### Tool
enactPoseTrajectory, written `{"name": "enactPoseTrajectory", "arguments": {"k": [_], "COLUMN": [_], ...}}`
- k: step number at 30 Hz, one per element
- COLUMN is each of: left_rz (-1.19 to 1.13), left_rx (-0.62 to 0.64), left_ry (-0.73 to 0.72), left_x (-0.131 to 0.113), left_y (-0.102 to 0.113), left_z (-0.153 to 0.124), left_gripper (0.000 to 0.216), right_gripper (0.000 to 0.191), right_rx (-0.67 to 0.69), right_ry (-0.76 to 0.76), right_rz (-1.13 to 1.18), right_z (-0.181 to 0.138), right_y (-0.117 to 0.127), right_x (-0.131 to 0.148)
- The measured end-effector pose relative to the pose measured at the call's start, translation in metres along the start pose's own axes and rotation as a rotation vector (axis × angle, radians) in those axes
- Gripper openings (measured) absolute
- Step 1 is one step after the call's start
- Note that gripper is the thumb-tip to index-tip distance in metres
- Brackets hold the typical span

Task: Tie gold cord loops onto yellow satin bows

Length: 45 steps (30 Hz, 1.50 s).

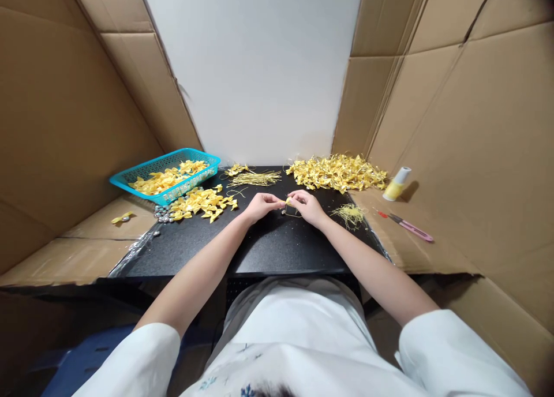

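Over the middle of the black table [277, 253], my left hand [262, 205] and my right hand [308, 206] meet fingertip to fingertip. Both pinch a small yellow ribbon bow [288, 201], mostly covered by the fingers. Below it hangs a thin yellow cord [295, 215], with a small shiny bit near the left fingertips that is too small to name. Left of my hands lies a pile of yellow bows [201, 203], beside several silvery beads [163, 213]. Cut yellow cords [256, 179] lie beyond my left hand.
A turquoise basket [167, 197] of yellow bows stands at the back left. A large heap of corded bows [337, 173] lies at the back right. Further right are thread scraps [350, 214], pink-handled snips [411, 228] and a spool of yellow thread [395, 186]. Cardboard walls [476, 154] flank both sides.
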<state>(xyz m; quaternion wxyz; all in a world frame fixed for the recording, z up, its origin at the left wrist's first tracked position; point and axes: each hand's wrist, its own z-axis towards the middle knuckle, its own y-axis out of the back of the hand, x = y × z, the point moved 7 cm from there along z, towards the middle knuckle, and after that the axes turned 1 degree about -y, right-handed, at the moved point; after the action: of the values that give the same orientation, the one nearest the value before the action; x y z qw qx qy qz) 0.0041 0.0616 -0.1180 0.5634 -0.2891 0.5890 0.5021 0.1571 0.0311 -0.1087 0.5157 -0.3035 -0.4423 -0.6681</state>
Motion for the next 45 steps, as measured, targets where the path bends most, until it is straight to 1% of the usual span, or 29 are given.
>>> {"name": "enactPoseTrajectory", "arguments": {"k": [3,7,10,14,16,23,28,31,37,45], "left_rz": [0.006,-0.023,-0.060,-0.072,-0.051,0.067,0.165,0.217,0.269,0.292], "left_rx": [0.000,-0.036,-0.067,-0.045,-0.029,0.017,-0.043,-0.084,-0.110,-0.126], "left_ry": [-0.011,-0.049,-0.071,-0.086,-0.106,-0.232,-0.298,-0.317,-0.329,-0.333], "left_x": [-0.002,-0.005,-0.003,-0.002,-0.005,-0.025,-0.030,-0.031,-0.034,-0.034], "left_y": [-0.002,-0.006,-0.009,-0.012,-0.011,-0.017,-0.013,-0.010,-0.010,-0.009], "left_z": [-0.001,0.000,0.002,0.002,0.001,-0.006,-0.009,-0.010,-0.012,-0.013], "left_gripper": [0.037,0.038,0.044,0.055,0.054,0.044,0.038,0.038,0.036,0.037], "right_gripper": [0.025,0.029,0.031,0.031,0.029,0.024,0.027,0.030,0.029,0.028], "right_rx": [0.000,-0.089,-0.156,-0.203,-0.209,-0.165,-0.124,-0.091,-0.047,-0.043], "right_ry": [0.004,0.014,0.023,0.028,0.031,0.055,0.062,0.061,0.041,0.028], "right_rz": [0.023,0.055,0.080,0.099,0.104,0.116,0.127,0.121,0.104,0.101], "right_z": [-0.002,-0.002,-0.002,-0.002,-0.003,-0.006,-0.005,-0.005,-0.006,-0.006], "right_y": [-0.003,-0.001,0.001,0.005,0.006,0.003,0.000,-0.001,-0.001,-0.002], "right_x": [-0.004,-0.007,-0.007,-0.007,-0.007,0.000,0.003,0.005,0.005,0.006]}}
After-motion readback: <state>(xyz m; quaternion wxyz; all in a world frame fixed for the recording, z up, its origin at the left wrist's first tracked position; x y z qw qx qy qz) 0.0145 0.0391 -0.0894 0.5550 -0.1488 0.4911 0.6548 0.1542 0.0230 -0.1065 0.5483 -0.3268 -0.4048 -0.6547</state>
